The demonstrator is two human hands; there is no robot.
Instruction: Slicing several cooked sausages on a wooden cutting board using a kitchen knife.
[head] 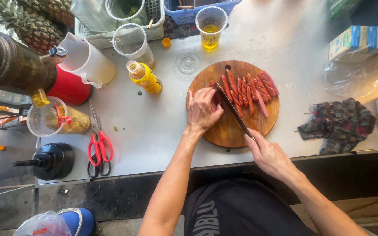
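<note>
The left hand (202, 109) hides the sausage (213, 84) being cut.

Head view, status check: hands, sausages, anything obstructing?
Left hand pins a sausage on round board. Right hand grips knife. Sliced sausages alongside; nothing obstructing.
</note>
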